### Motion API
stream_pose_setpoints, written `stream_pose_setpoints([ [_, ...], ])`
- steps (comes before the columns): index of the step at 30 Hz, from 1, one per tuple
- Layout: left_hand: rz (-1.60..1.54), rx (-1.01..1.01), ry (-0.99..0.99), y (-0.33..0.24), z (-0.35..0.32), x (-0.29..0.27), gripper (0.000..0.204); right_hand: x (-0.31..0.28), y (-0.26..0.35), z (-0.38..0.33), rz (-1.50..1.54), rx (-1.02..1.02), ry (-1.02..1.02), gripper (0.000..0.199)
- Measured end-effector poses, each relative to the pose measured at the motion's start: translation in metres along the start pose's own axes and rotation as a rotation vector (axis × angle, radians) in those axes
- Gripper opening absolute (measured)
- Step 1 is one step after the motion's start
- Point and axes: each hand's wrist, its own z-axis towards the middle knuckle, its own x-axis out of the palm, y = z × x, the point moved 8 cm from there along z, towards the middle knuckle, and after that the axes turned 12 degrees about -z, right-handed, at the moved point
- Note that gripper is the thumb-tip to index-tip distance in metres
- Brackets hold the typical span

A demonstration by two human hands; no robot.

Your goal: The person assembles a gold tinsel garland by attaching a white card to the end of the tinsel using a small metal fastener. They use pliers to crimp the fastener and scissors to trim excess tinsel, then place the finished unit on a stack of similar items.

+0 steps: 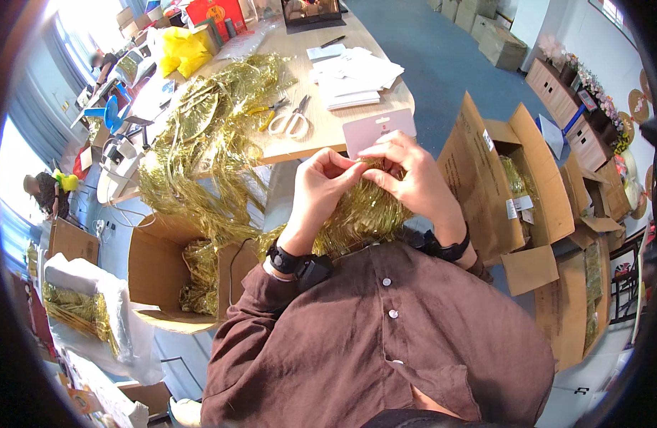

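My left hand (320,187) is closed in a pinch, thumb and forefinger meeting the other hand's fingertips at the top of a bunch of gold tinsel (371,217). My right hand (417,178) also pinches there, its fingers curled over the lower edge of a pale hanging card (380,126) with a slot near its top. The strands hang down beneath both hands in front of my shirt. Exactly what lies between the fingertips is partly hidden. White-handled scissors (291,125) and yellow-handled pliers (268,114) lie on the table beyond my left hand.
Loose gold tinsel (214,135) spills off the table (293,150) toward an open carton (154,264) at left. White cards (353,78) are stacked on the tabletop. At right stand open cartons (478,192) holding more packed tinsel. Other people sit at far left.
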Motion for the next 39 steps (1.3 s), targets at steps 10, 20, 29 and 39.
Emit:
stream_pose_setpoints([
  [10, -0.086, -0.085, 0.16, -0.025, -0.015, 0.008, 0.009, 0.002, -0.004, -0.002, 0.145, 0.043, 0.037, 0.02],
  [20, -0.111, -0.104, 0.234, -0.034, -0.014, 0.017, 0.013, -0.001, -0.002, -0.002, 0.55, 0.075, 0.055, 0.022],
  [29, 0.238, 0.023, 0.328, -0.043, 0.014, 0.023, 0.011, 0.013, -0.028, 0.012, 0.594, 0.127, 0.06, 0.029],
  [39, 0.53, 0.109, 0.269, -0.051, 0.011, -0.02, 0.009, 0.006, -0.058, 0.002, 0.869, 0.127, 0.006, 0.03],
])
